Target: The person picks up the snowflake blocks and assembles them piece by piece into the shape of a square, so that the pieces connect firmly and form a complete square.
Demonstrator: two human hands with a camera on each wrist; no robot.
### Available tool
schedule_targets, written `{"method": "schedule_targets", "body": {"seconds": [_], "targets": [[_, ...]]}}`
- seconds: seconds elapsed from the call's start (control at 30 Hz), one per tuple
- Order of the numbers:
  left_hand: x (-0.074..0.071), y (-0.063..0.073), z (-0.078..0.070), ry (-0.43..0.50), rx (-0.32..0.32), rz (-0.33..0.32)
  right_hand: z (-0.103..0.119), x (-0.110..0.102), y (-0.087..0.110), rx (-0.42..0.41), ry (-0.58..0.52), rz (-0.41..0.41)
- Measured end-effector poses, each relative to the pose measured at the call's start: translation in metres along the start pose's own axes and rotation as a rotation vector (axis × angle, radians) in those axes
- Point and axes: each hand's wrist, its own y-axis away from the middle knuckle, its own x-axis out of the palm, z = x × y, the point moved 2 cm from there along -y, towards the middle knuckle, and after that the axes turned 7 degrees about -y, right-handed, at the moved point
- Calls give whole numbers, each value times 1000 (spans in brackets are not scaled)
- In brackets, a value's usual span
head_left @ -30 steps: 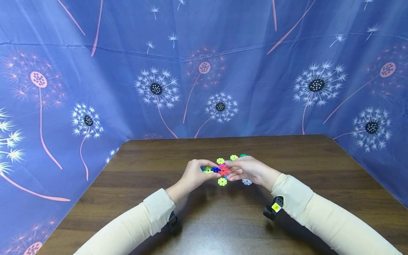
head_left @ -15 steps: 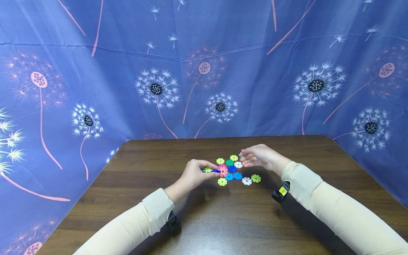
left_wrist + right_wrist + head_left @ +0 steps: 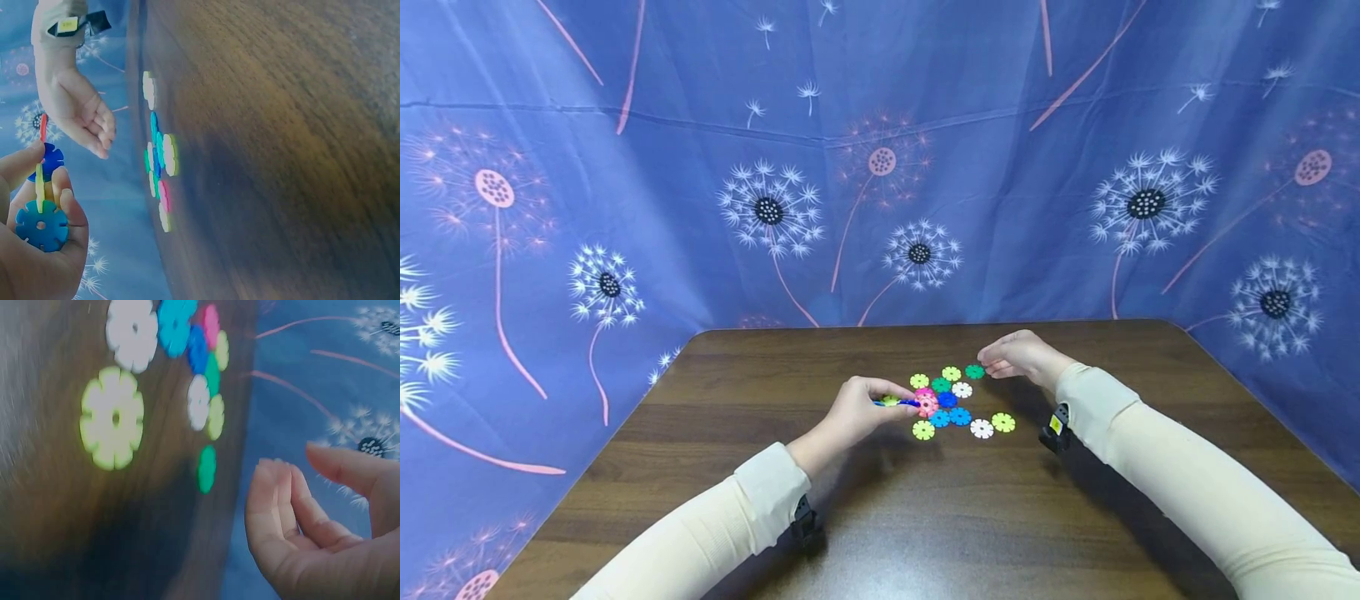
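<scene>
So the left hand (image 3: pixel 859 408) had a chain (image 3: pixel 40 178) pinched between thumb and fingers: blue disc (image 3: pixel 42 234) nearest the palm, a yellow one (image 3: pixel 40 199) slotted in, then a dark blue one (image 3: pixel 55 161), with a red one (image 3: pixel 43 128) out at the tip. Decent hold, though I'd have kept the squeeze light and close to the joints, since those slots looked easy to twist loose. The right hand (image 3: pixel 1024 358) held nothing, fingers loosely bent, thumb spread away. Just off its fingertips, on the left hand's side, lay a green disc (image 3: pixel 974 372). For that one I'd have gone in low, thumb and finger on opposite edges, because flat discs probably skate. Between the hands lay a white disc (image 3: pixel 962 390), some blues (image 3: pixel 960 416) and a pink (image 3: pixel 924 392). Nearer the body from the right fingers, a lone yellow disc (image 3: pixel 1003 422) sat on the table (image 3: pixel 880 508).
</scene>
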Motion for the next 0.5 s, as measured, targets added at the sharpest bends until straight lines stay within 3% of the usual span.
{"method": "schedule_targets", "body": {"seconds": [0.17,0.5], "targets": [[1,-1,1,-2,-7,15,-4,-4,-13,26,75,0],[3,-3,-2,5,-42,23,-11,-5,-36,72,195,-78]]}}
